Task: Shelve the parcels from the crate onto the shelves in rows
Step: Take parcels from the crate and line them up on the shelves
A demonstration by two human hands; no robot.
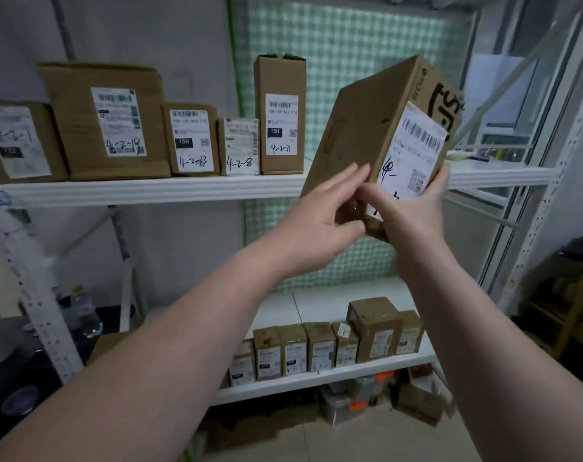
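A brown cardboard parcel (360,128) with a white shipping label is tilted in the air in front of the upper shelf (150,191), to the right of the row standing there. My right hand (407,208) grips its lower end, thumb on the label side. My left hand (320,221) touches the parcel's lower left face with fairly straight fingers. Several labelled parcels stand in a row on the upper shelf, the nearest being a tall narrow box (280,115). Another row of small parcels (320,350) stands on the lower shelf (317,381).
The upper shelf board runs on to the right behind the held parcel. Boxes and a container with orange clips (357,398) lie on the floor under the shelves. A perforated upright (33,295) slants at the left; a water bottle (86,315) stands behind it.
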